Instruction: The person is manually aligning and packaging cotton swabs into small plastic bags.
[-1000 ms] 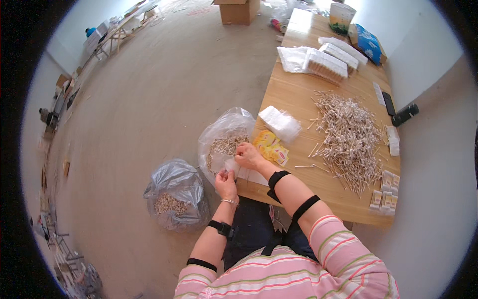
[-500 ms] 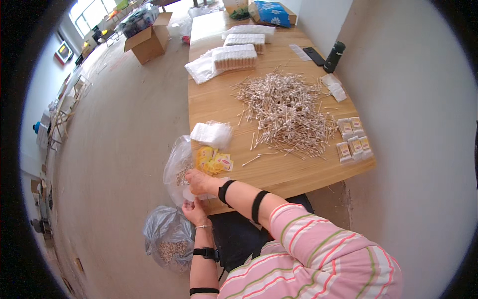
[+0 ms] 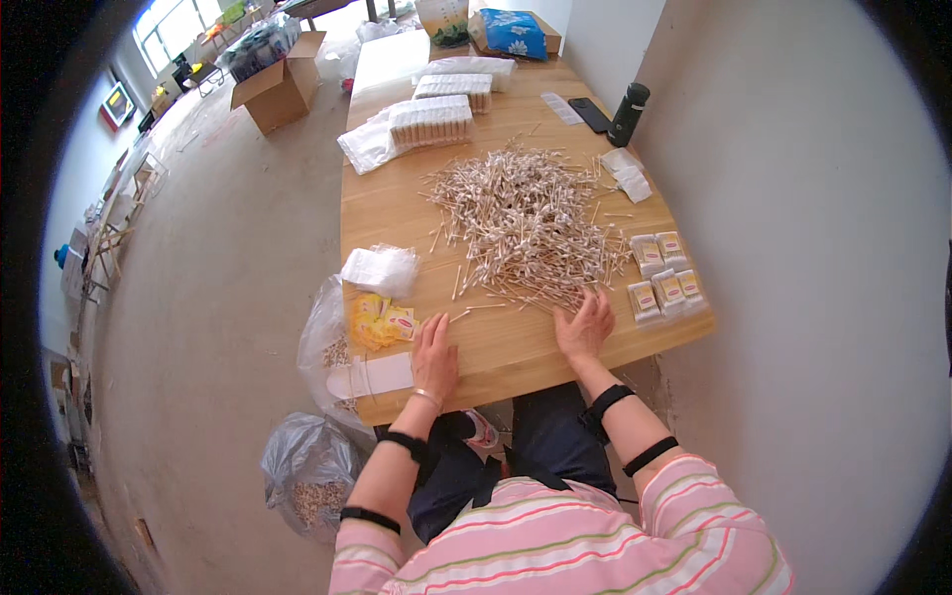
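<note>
A big heap of cotton swabs (image 3: 526, 213) covers the middle of the wooden table (image 3: 496, 362). At its near edge rests my right hand (image 3: 585, 329), fingers spread and fingertips touching the lowest swabs. My left hand (image 3: 434, 362) lies on the tabletop near the front edge, its fingers stretched out with nothing visible in them. Beside it is a white, round-ended flat piece (image 3: 382, 377) at the table corner. Just beyond are yellow printed cards (image 3: 372, 322), and past these a stack of clear plastic bags (image 3: 380, 268).
Several small filled packets (image 3: 664, 278) sit at the right edge. Further back are a dark bottle (image 3: 628, 114), a phone (image 3: 590, 115) and bundled swab packs (image 3: 431, 121). A clear bag (image 3: 319, 327) hangs at the left edge; a grey bag (image 3: 309, 471) stands on the floor.
Both hands have left the bag at the table's left corner. My right hand swung right to the heap; my left came onto the tabletop. The view has shifted a little.
</note>
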Tool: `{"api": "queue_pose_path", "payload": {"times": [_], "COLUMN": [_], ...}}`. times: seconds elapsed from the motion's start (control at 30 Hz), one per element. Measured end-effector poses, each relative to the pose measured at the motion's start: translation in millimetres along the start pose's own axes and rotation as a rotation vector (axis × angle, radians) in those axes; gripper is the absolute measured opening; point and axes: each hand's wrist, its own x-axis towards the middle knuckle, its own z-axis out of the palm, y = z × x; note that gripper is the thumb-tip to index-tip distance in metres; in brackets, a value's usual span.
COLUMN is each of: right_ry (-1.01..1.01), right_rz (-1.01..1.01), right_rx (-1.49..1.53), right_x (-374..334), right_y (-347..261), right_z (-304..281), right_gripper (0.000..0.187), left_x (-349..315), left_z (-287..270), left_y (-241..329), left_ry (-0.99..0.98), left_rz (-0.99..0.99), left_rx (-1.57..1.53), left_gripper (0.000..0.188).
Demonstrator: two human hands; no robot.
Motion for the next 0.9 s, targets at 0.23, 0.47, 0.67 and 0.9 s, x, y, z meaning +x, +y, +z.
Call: {"api": "queue_pose_path", "payload": {"times": [0.23, 0.47, 0.67, 0.9], "right_ry": [-0.231, -0.291, -0.353, -0.342], "right_rz": [-0.095, -0.237, -0.421, -0.17], "right_rx": [0.148, 0.215, 0.372, 0.177], "right_x": [-17.7, -31.3, -49.6, -7.1], "right_y": [2.9, -44.0, -65.9, -35.2], "right_z": [15.5, 18.6, 7.7, 23.5], "right_gripper": [0.034, 0.016, 0.012, 0.016], "left_x": [6.8, -28.6, -33.3, -25.8], "left_z": [28.5, 18.3, 17.5, 9.6], "left_y": [2.4, -1.5, -0.4, -0.4], "left_ry": [-0.058, -0.04, -0.023, -0.075], "left_rz": [-0.102, 0.005, -0.012, -0.01], "left_rx": [-0.022, -0.054, -0.067, -0.12], "left_gripper": [0.016, 0.01, 0.011, 0.018]}}
